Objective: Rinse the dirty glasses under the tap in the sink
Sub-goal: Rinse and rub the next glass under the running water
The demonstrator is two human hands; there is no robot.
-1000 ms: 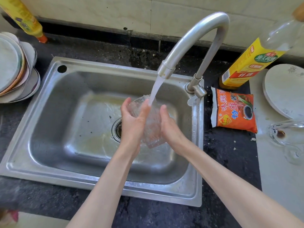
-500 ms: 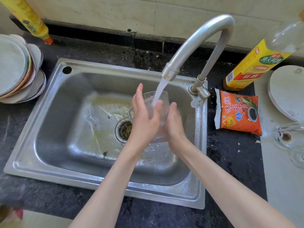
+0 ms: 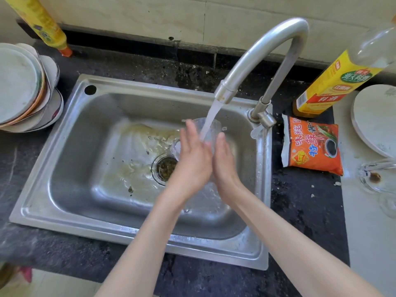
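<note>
A clear glass (image 3: 216,127) stands mouth-up in the steel sink (image 3: 70,133), pressed between my two palms. My left hand (image 3: 192,159) lies flat against its left side with fingers straight. Against its right side my right hand (image 3: 224,163) presses, fingers straight too. Water runs from the curved tap (image 3: 257,52) into the glass's mouth. The hands hide the lower part of the glass. Two more clear glasses (image 3: 375,179) lie on the counter at the far right, one with a brown stain.
Yellowish water spreads over the basin floor around the drain (image 3: 165,166). Stacked plates (image 3: 21,88) sit left of the sink. Right of it are an orange sauce packet (image 3: 312,144), a yellow-labelled bottle (image 3: 334,82) and a white plate (image 3: 375,118). A yellow bottle (image 3: 40,24) stands back left.
The glass has gone from tilted to upright under the stream. Both hands slid along its sides, the fingers straightening. Yellowish water has spread over the basin floor.
</note>
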